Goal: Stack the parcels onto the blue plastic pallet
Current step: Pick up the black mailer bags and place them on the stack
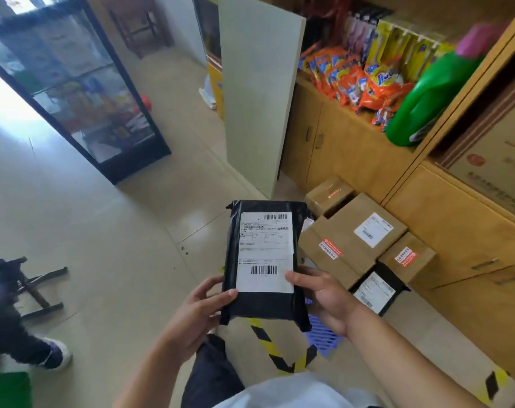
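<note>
Now | left hand (pixel 203 304), right hand (pixel 321 295) grip black parcel (pixel 265 304) | pallet (pixel 324 334): boxes (pixel 365 228)

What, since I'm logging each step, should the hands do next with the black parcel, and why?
Probably carry the black parcel right and down onto the cardboard boxes: the left hand and right hand grip it in the air, and those boxes seem to sit on the blue pallet.

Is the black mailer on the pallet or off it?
Off it. The left hand and right hand hold the black mailer in the air, label up, beside the cardboard parcels stacked on the blue pallet.
</note>
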A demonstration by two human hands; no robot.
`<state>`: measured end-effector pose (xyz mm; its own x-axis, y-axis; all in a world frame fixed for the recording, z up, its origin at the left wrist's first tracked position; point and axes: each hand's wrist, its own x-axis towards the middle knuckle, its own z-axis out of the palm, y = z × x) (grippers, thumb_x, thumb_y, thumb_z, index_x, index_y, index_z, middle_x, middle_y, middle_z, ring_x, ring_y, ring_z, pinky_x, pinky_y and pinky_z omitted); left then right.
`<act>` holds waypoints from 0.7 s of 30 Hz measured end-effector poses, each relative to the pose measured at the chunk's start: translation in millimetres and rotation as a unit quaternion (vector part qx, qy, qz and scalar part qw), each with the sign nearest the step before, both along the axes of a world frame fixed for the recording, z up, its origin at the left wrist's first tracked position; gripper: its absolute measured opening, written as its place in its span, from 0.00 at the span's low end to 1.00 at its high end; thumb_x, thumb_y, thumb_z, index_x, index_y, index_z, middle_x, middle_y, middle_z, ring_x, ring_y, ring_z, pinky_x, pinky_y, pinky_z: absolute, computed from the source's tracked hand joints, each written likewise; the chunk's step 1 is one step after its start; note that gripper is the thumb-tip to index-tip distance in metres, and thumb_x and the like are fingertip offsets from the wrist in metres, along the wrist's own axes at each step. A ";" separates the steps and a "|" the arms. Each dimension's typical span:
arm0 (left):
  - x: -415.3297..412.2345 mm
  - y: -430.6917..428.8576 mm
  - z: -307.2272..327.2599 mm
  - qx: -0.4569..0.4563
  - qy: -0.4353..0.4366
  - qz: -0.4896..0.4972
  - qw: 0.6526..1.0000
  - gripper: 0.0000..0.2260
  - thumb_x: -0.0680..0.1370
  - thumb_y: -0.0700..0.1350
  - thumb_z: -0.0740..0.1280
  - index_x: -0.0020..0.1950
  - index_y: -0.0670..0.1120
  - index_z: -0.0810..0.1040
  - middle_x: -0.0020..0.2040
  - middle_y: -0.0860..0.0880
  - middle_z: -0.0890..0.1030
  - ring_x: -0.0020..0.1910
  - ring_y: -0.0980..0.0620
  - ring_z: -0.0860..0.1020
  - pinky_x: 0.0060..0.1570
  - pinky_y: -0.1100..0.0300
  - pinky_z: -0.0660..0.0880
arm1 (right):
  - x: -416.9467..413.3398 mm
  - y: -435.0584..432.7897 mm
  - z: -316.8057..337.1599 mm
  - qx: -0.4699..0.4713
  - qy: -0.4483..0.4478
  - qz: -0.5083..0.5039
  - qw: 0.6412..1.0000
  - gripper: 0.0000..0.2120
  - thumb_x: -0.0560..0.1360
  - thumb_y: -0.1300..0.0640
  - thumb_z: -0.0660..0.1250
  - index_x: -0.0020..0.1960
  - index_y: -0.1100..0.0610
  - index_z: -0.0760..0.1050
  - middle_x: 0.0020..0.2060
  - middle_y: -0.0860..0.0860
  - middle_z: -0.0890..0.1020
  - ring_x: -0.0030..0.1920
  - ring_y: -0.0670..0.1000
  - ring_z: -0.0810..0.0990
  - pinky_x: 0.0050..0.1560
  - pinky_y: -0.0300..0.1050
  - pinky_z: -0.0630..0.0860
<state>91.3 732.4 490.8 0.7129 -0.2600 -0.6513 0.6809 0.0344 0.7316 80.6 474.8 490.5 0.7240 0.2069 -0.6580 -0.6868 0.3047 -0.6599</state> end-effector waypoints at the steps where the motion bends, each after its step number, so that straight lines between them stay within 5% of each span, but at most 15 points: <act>1: 22.1 10.4 -2.8 0.001 0.000 -0.019 1.000 0.27 0.67 0.45 0.77 0.65 0.45 0.76 0.58 0.40 0.83 0.53 0.42 0.81 0.56 0.45 0.71 | 13.1 10.4 -3.1 -0.003 0.005 -0.016 1.000 0.15 0.77 0.56 0.70 0.62 0.56 0.81 0.57 0.52 0.85 0.61 0.55 0.81 0.62 0.55 0.77; 7: 158.6 75.5 -0.6 -0.012 0.010 -0.172 0.985 0.24 0.69 0.41 0.77 0.64 0.43 0.76 0.56 0.37 0.83 0.50 0.41 0.83 0.39 0.58 0.80 | 87.5 87.2 -7.8 -0.017 0.031 -0.117 0.992 0.19 0.74 0.54 0.72 0.63 0.57 0.80 0.56 0.54 0.85 0.53 0.52 0.84 0.61 0.58 0.77; 13: 258.5 112.6 6.1 -0.005 0.026 -0.283 0.959 0.28 0.66 0.44 0.77 0.65 0.48 0.76 0.57 0.38 0.82 0.50 0.42 0.83 0.39 0.57 0.79 | 125.9 145.8 3.7 -0.013 0.050 -0.211 0.976 0.15 0.76 0.55 0.71 0.62 0.54 0.80 0.56 0.51 0.86 0.59 0.55 0.81 0.58 0.55 0.77; 21: 332.4 73.2 -6.4 0.030 0.053 -0.323 0.945 0.43 0.58 0.50 0.83 0.70 0.53 0.72 0.58 0.41 0.83 0.53 0.38 0.82 0.52 0.44 0.79 | 149.6 115.0 -7.7 -0.024 0.080 -0.360 0.929 0.10 0.75 0.55 0.72 0.55 0.57 0.81 0.50 0.58 0.85 0.48 0.55 0.84 0.52 0.53 0.80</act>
<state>423.7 805.6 484.4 0.3491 -0.5781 -0.7375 0.6153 -0.4522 0.6457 230.2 589.8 482.8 0.5555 -0.3247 -0.7655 -0.4075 0.6961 -0.5910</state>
